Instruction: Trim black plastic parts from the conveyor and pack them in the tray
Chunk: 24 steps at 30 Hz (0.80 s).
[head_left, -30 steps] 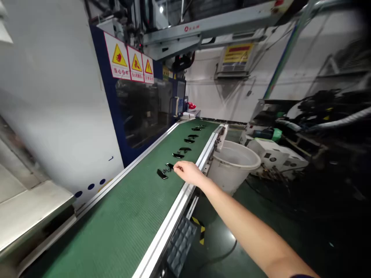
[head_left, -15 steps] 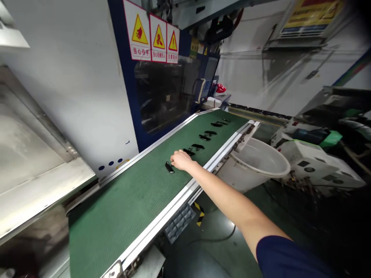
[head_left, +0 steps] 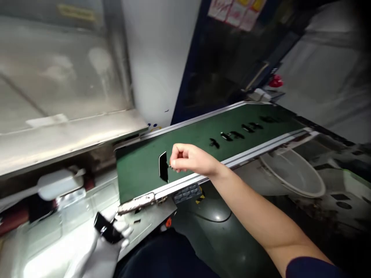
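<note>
My right hand (head_left: 184, 158), bare, pinches the small stem of a glossy black part (head_left: 164, 166) above the near end of the green conveyor belt (head_left: 136, 166). The part's long flat face hangs to the left of my fingertips. At the lower left, my left hand (head_left: 111, 239) wears a whitish glove and holds another black part (head_left: 106, 228) in its fingers, beside the belt's end. Farther along the belt lie several black parts (head_left: 232, 135).
A metal ledge (head_left: 72, 137) runs at the left, above a brightly lit worktop (head_left: 52, 247). Below the belt's right side stands a large white tub (head_left: 295, 172). A blue and grey machine stands behind the belt.
The view has swung left and down. My right hand has lifted a black part and brought it toward the belt's near end. My left hand, holding another part, has come into view.
</note>
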{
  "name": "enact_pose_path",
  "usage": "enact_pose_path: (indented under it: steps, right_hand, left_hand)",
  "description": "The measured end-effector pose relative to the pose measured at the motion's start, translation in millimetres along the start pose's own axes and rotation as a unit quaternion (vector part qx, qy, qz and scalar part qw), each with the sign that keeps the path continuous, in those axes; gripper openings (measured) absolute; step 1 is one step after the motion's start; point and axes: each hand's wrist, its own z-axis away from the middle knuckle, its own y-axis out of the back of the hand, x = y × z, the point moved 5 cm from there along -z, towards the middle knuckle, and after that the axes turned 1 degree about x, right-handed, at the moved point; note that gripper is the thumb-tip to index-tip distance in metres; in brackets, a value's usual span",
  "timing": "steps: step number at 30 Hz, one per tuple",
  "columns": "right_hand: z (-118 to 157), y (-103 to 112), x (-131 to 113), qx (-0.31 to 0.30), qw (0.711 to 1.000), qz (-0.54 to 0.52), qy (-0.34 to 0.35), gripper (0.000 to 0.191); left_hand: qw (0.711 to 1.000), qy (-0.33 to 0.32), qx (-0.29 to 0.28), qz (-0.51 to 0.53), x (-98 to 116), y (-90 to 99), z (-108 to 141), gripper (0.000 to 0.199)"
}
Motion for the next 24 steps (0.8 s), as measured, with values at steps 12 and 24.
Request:
enact_pose_path:
  steps: [12,24]
  right_hand:
    - [-11.2,-183.5,-46.2,-0.143,0.952,-0.27,-0.003,0.015]
    - [-6.9,-199.0,-38.3,-0.121,0.946,-0.299,-0.026,0.015]
  left_hand:
    - [0.989,-0.062,-0.093,0.096,69.5,49.0,13.8,0.036]
    - [0.991,-0.028,-0.11,0.075,74.3,55.3,5.7,0.032]
